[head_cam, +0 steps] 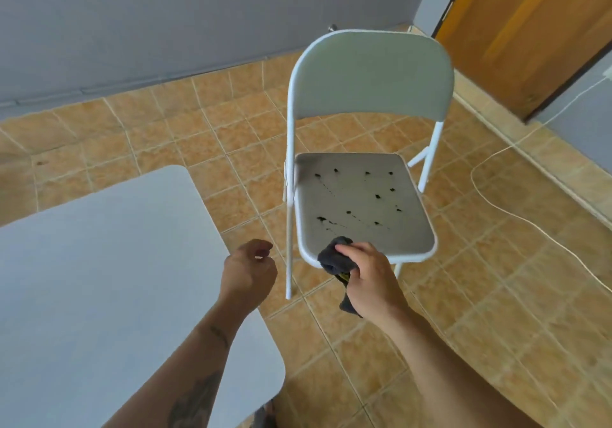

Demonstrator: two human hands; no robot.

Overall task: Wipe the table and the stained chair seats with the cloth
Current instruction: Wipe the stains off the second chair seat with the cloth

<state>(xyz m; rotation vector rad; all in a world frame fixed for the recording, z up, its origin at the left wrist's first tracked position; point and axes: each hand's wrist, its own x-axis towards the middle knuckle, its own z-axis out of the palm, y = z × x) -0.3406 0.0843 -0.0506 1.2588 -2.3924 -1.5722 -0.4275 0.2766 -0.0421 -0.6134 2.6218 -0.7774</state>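
A white folding chair stands ahead of me, its grey seat dotted with several black stains and thin streaks. My right hand grips a dark grey cloth, bunched up and resting on the seat's front left corner; a tail of the cloth hangs below my fist. My left hand hovers empty between the table and the chair, fingers loosely curled. The white table fills the lower left, its rounded corner near my left forearm.
Orange tiled floor surrounds the chair. A white cable loops across the floor on the right, running up to the grey wall. A wooden door stands at the upper right. A grey wall closes off the back.
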